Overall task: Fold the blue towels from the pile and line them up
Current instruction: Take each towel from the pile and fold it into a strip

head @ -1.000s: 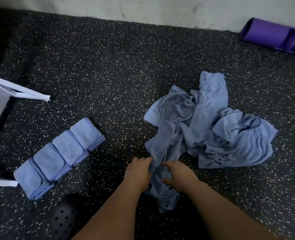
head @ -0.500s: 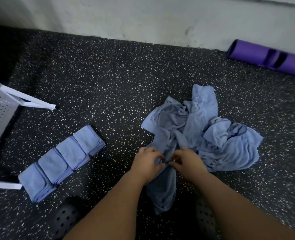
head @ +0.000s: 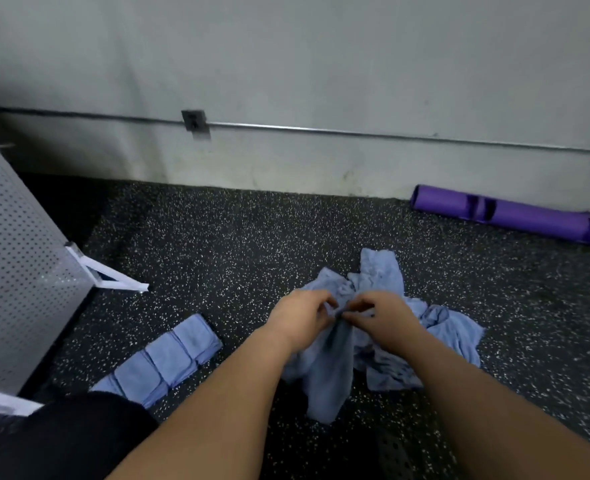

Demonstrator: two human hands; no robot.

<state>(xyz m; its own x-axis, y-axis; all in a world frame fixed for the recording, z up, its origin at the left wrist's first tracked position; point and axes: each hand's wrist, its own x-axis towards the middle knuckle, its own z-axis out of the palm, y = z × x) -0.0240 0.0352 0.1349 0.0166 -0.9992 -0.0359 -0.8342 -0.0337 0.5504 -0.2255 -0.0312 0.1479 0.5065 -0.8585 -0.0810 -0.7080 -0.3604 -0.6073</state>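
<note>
A crumpled pile of blue towels (head: pixel 453 327) lies on the speckled black floor, right of centre. One blue towel (head: pixel 328 372) hangs lifted from the pile, its lower end dangling toward the floor. My left hand (head: pixel 300 317) and my right hand (head: pixel 380 317) pinch its top edge close together, fingertips almost meeting. A row of folded blue towels (head: pixel 168 358) lies in a slanted line on the floor at the left; its near end is hidden behind dark clothing.
A white perforated metal panel (head: pixel 16 278) with a white frame (head: pixel 109 275) stands at the left. A purple rolled mat (head: pixel 515 216) lies against the grey wall at the right. Dark clothing (head: pixel 64 441) fills the lower left corner.
Both hands have risen with the towel, lifting it off the floor and away from the pile. The view has tilted up, showing more wall.
</note>
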